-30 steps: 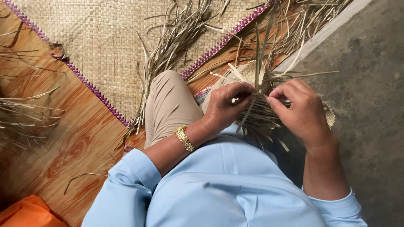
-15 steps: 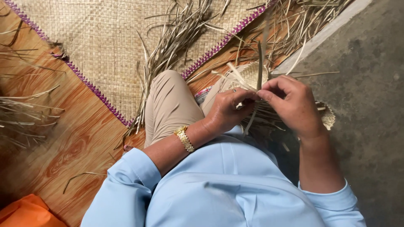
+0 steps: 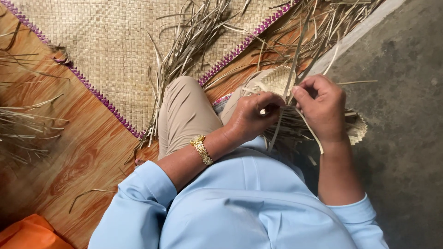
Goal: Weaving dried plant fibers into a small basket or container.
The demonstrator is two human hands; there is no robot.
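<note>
The person sits with a half-woven straw piece (image 3: 281, 80) in the lap, its scalloped edge showing past both hands. The left hand (image 3: 251, 115) has its grip pressed together on the loose strips (image 3: 286, 127) at the middle of the piece; the right hand (image 3: 323, 106) pinches a single strip (image 3: 295, 60) that rises slanting away from the body. The two hands sit just beside each other, fingertips nearly meeting. A gold watch (image 3: 202, 150) circles the left wrist. Beyond the bent knee lies a woven mat (image 3: 106, 50) with a purple border, a bundle of dried leaves (image 3: 189, 46) strewn across it. To the right the wood-patterned floor (image 3: 74, 152) ends at a pale edge, with grey concrete (image 3: 406, 92) beyond it. An orange bag (image 3: 27, 235) sits at the lower left corner.
</note>
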